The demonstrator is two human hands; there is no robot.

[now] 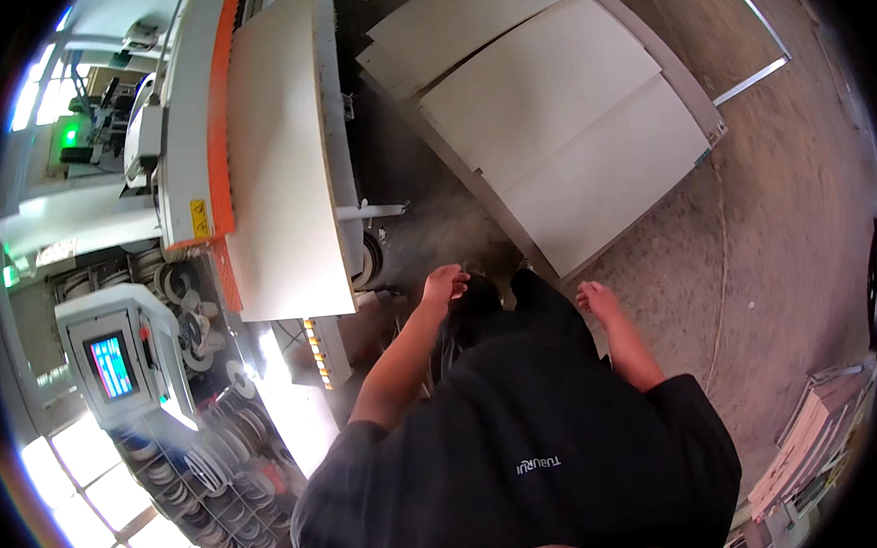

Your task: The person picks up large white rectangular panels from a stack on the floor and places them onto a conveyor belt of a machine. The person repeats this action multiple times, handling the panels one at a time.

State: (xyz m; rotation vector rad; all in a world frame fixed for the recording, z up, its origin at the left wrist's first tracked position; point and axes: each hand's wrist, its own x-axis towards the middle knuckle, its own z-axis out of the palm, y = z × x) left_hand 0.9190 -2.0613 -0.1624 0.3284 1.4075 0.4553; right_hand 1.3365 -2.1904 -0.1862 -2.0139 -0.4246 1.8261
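My left hand (445, 283) hangs at my left side with nothing in it, its fingers loosely bent and a little apart. It is nearest to the machine's bed, where a long pale panel (280, 162) lies along the orange-edged machine (219, 102). At my other side hangs my right hand (600, 300), also holding nothing, its fingers slightly spread. In front of it is a low stack of pale boards (560, 114). Neither hand touches the panel or the boards.
A grey control box with a lit screen (113, 366) stands left. Behind it, a rack holds several coiled rolls (224, 460). A white arm (373, 212) juts from the machine toward the boards. More panels (808, 437) lean at the right, above the concrete floor (778, 238).
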